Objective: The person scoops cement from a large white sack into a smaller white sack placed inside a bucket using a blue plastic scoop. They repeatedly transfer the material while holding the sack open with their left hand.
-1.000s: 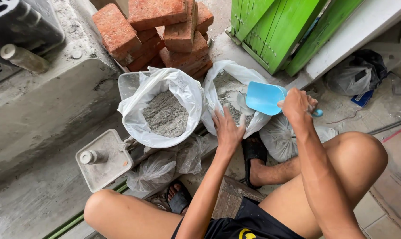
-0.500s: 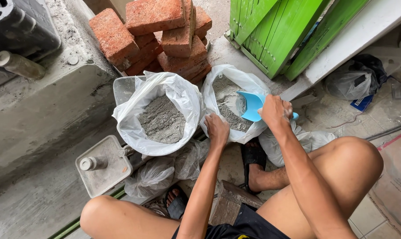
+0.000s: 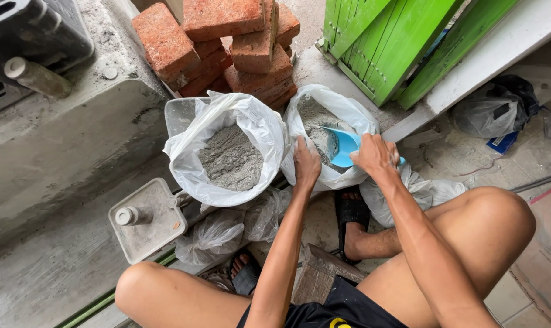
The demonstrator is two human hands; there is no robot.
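Head view, looking down over my knees. Landmark: the smaller white plastic bag of grey powder (image 3: 324, 130), standing just right of the larger white plastic bag of grey powder (image 3: 230, 159).

Right hand (image 3: 376, 157) at the smaller bag's right rim, fingers wrapped shut round the handle of the light blue plastic scoop (image 3: 342, 146). A second ago the scoop was held up clear above the bag's right edge; now its bowl is down inside the mouth, its lip against the powder. Whether it carries powder yet I cannot tell. Judgement: this is the dip of a scooping stroke, not the carry.

Left hand (image 3: 306, 163) on the bag's front rim, fingers closed on the plastic, keeping the mouth open. It was there a second ago as well, so the bag is being steadied throughout.

Behind the smaller bag, a stack of red bricks (image 3: 227, 45); behind and to its right, green wooden slats (image 3: 397, 45). Well left of it, beyond the larger bag, a square dusty white container with a capped neck (image 3: 147, 220). Limp clear plastic bags (image 3: 215, 234) lie in front of the larger bag.
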